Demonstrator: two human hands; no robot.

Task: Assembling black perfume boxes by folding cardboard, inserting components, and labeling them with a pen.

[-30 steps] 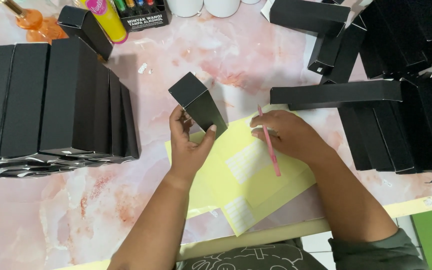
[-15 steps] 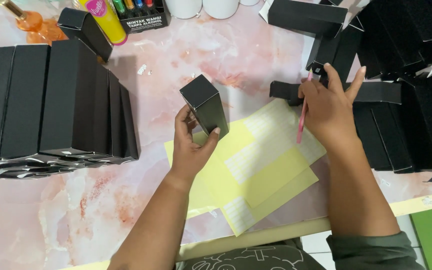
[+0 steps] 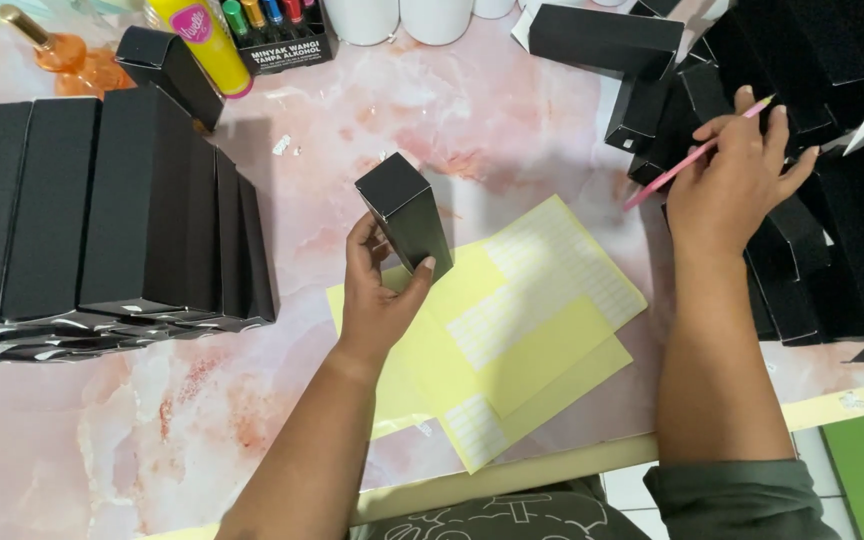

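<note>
A pink marbled table [image 3: 512, 130] fills the frame. At the left edge stands a long row of black boxes [image 3: 102, 215], packed side by side. Across the upper right lies a loose heap of flat black cartons [image 3: 832, 270], some overlapping. In the lower middle lie yellow label sheets [image 3: 532, 340], partly peeled, fanned over one another. Just above them, in the centre, the left hand [image 3: 377, 300] holds a small black box [image 3: 407, 215] upright and tilted, lifted off the sheets, its grip clamped around the box's lower end with the thumb on the near face. In the upper right, the right hand [image 3: 737, 185] rests on the carton heap, fingers spread, with a pink pencil [image 3: 697, 155] held between its fingers and pointing to the lower left. At the top left stand a yellow bottle [image 3: 197, 40] and an orange glass bottle [image 3: 67, 55].
</note>
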